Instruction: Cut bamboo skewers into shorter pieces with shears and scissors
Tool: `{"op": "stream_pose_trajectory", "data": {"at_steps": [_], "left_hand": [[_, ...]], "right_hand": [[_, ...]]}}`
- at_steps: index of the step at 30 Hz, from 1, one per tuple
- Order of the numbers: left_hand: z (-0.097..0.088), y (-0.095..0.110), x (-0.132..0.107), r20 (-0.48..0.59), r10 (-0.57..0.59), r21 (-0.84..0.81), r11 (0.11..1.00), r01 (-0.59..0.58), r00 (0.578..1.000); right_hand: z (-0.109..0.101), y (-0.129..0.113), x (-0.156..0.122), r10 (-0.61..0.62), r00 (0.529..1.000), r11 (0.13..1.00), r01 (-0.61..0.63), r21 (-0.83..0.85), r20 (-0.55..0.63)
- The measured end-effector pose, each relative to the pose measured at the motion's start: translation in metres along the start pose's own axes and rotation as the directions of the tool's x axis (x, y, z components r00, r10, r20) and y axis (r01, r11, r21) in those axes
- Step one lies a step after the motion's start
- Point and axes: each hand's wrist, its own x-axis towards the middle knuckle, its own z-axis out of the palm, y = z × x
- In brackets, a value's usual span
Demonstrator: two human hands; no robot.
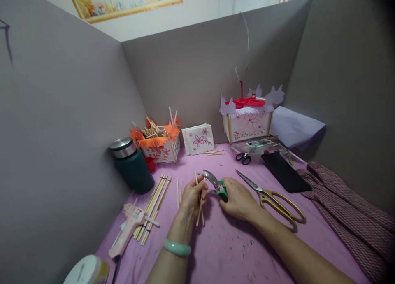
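Note:
My left hand (191, 195), with a pale green bangle (177, 247) on its wrist, is closed around a pair of thin wooden sticks (200, 212) that cross each other. In my right hand (239, 197) are pruning shears (212, 180) with green handles. Their curved blades point left, close to the upper ends of the sticks; I cannot tell whether they touch the wood. Two more thin sticks (178, 191) lie left of my left hand, beside longer wooden sticks (157, 206) with dark marks. Large gold-handled scissors (273, 199) rest to the right of my right hand.
At left stand a pink glue gun (128, 230), a dark green flask (134, 168) and a white-lidded tub (88, 271). Toward the back are an orange-fringed box (160, 152) of sticks, flower-drawn cards (199, 140) and a white lantern-like box (248, 125). A black phone (286, 173) lies right, by patterned cloth (345, 214).

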Motion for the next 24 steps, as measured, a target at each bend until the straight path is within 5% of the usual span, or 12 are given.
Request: {"op": "stream_pose_trajectory", "data": {"at_steps": [18, 24], "left_hand": [[-0.002, 0.002, 0.001, -0.067, -0.003, 0.096, 0.995, 0.010, 0.998], [-0.003, 0.004, 0.001, -0.053, -0.026, 0.049, 0.998, 0.028, 0.998]], "right_hand": [[0.012, 0.001, 0.005, 0.116, 0.991, 0.989, -0.110, -0.100, 0.063], [0.006, 0.007, 0.004, 0.084, 0.996, 0.997, -0.084, 0.000, -0.015]]}}
